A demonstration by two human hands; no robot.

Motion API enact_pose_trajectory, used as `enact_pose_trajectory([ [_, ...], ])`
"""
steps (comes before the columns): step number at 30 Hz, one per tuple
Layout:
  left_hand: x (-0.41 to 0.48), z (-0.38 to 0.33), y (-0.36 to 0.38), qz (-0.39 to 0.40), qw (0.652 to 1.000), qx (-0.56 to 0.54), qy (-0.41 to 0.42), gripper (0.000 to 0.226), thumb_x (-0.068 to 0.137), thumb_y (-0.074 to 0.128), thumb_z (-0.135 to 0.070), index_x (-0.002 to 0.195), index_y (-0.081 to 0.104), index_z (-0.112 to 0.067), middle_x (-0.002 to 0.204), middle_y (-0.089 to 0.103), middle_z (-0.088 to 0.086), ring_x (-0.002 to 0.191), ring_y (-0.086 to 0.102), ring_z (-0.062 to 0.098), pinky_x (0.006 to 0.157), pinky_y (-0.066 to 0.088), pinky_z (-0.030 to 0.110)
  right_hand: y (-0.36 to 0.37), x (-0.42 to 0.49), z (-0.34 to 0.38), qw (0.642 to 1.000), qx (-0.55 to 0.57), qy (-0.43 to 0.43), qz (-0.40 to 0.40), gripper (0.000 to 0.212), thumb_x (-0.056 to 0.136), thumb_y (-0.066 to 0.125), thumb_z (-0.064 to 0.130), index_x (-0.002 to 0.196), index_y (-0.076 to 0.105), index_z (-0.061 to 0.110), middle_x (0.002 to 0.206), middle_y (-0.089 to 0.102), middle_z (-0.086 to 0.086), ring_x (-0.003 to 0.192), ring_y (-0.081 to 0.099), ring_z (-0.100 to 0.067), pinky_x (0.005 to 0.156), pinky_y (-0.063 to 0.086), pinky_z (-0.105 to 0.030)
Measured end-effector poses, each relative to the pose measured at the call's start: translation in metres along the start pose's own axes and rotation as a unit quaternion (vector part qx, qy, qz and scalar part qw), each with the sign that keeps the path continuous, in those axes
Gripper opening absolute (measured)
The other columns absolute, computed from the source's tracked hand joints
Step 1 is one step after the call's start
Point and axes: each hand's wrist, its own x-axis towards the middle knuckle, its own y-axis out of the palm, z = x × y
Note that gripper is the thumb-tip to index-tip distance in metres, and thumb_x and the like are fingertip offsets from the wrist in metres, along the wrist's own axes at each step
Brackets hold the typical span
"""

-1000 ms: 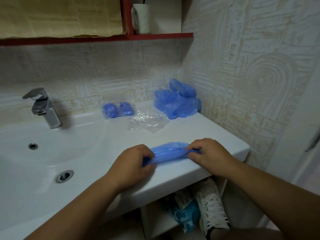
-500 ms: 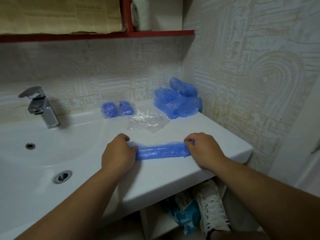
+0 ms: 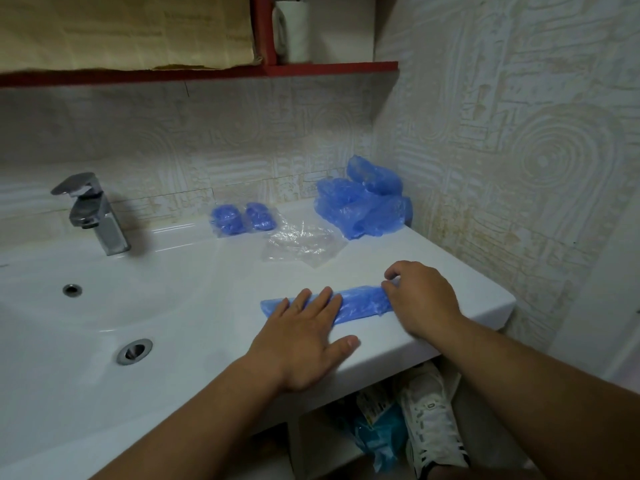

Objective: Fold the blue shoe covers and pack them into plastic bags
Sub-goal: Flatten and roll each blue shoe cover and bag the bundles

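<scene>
Where the bench [image 3: 450, 268] comes nearest me, the left grip [image 3: 304, 344] lies spread flat, fingers straight across the folded shoe cover [image 3: 363, 301]. The cover is a narrow blue strip flat on the bench near its front edge, long axis left to right, right end angled slightly away from me. The right grip [image 3: 422, 299] is curled on that right end, pinching it. Half a second ago the left grip was bunched over the left end; now that tip shows bare beyond the fingers. Farther back: clear plastic bags [image 3: 301, 244], two packed bags [image 3: 240, 220], and loose covers [image 3: 363, 206] piled in the corner.
</scene>
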Motion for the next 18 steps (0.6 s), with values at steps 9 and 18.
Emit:
enact_pose_trajectory([
  [9, -0.001, 0.0, 0.002, -0.002, 1.0, -0.014, 0.011, 0.068, 0.099, 0.019, -0.059, 0.156, -0.01, -0.034, 0.165, -0.008, -0.009, 0.152, -0.01, 0.019, 0.124, -0.001, 0.043, 0.001, -0.051, 0.027, 0.92, -0.072, -0.296, 0.246, 0.088, 0.082, 0.0, 0.076, 0.157, 0.001, 0.031, 0.165, -0.001, 0.013, 0.15, -0.007, -0.006, 0.123, -0.006, -0.039],
  [18, -0.013, 0.002, 0.0, -0.012, 0.997, -0.033, -0.064, 0.09, 0.091, 0.018, -0.074, 0.157, -0.004, -0.017, 0.166, -0.006, 0.0, 0.152, -0.007, 0.017, 0.123, -0.002, 0.035, 0.006, -0.041, 0.002, 0.939, -0.13, -0.22, 0.232, 0.086, 0.08, -0.005, 0.075, 0.156, -0.002, 0.036, 0.164, -0.01, 0.01, 0.15, -0.013, -0.011, 0.123, -0.006, -0.041],
])
